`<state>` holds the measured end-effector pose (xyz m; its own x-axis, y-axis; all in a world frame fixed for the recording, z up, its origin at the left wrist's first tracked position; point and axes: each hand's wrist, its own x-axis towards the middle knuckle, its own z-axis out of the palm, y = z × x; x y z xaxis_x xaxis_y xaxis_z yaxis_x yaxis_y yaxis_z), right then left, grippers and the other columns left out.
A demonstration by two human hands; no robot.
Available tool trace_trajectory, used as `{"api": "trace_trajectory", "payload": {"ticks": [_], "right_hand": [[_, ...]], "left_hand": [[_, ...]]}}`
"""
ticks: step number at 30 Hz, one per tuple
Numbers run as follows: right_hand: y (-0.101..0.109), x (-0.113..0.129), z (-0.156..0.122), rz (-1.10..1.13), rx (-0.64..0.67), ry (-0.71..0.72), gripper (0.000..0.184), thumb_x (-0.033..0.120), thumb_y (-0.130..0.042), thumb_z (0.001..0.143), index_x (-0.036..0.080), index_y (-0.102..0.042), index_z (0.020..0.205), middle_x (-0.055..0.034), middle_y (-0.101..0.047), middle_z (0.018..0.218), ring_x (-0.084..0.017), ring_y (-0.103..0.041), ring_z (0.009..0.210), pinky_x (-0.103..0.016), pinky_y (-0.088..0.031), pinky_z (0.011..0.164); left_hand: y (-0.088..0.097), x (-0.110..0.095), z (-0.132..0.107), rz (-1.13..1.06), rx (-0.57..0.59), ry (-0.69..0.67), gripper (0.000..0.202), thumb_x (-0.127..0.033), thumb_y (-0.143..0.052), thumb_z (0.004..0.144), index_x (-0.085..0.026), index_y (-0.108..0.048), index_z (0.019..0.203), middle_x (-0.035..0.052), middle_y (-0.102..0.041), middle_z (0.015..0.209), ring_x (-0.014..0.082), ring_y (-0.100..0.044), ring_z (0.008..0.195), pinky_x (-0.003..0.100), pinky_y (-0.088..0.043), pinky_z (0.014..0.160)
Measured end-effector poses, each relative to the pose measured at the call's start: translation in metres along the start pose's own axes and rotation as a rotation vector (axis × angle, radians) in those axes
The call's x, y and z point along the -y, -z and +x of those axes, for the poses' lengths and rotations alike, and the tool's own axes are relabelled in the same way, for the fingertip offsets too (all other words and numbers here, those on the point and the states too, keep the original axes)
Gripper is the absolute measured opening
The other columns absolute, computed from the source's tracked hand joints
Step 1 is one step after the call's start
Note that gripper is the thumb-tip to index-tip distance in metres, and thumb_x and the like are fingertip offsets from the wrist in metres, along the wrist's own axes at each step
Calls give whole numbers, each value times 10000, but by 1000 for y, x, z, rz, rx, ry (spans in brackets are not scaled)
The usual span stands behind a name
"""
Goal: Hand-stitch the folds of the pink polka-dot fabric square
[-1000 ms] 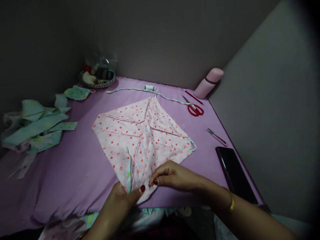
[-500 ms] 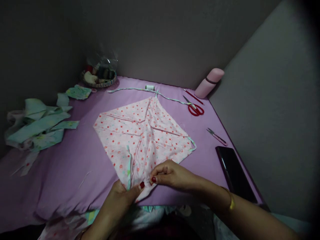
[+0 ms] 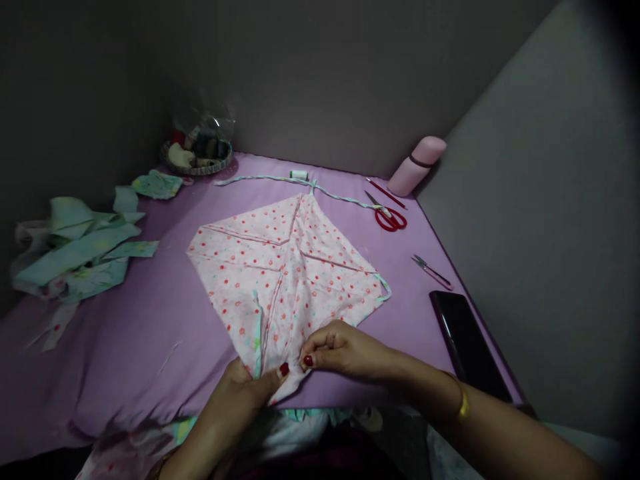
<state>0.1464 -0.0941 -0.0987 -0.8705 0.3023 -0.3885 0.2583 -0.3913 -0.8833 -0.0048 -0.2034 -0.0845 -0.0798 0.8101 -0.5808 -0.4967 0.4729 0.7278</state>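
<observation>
Your left hand [image 3: 240,395], seven o'clock on the pink dotted cloth [image 3: 240,283], clamps its near end beneath the thumb; the cloth spreads mid-surface [image 3: 155,300]. Your right hand [image 3: 340,350], five o'clock, pinches tight there too, anything finer too small to tell. Barely a shift from a second ago: work seems settled on that spot.

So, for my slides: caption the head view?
Left hand holds dotted pink fabric; right hand pinches at its near edge.
</observation>
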Motion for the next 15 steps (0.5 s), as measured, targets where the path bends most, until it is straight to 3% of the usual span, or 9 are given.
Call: {"api": "trace_trajectory", "payload": {"ticks": [7, 15], "right_hand": [[-2, 1, 2, -40, 9, 14, 90, 155, -595, 774, 107, -670, 773, 3, -621, 689, -50, -538, 626, -171, -413, 651], [-3, 2, 0, -122, -40, 0, 97, 172, -597, 766, 115, -675, 782, -7, -628, 703, -65, -541, 640, -176, -413, 653]], "left_hand": [[-1, -3, -1, 6, -2, 35, 355, -322, -720, 613, -214, -668, 947, 14, -720, 934, 242, -648, 896, 342, -440, 895], [9, 2, 1, 67, 5, 47, 384, -280, -677, 650, -154, -626, 1009, 43, -710, 971, 227, -643, 909, 314, -447, 882]]}}
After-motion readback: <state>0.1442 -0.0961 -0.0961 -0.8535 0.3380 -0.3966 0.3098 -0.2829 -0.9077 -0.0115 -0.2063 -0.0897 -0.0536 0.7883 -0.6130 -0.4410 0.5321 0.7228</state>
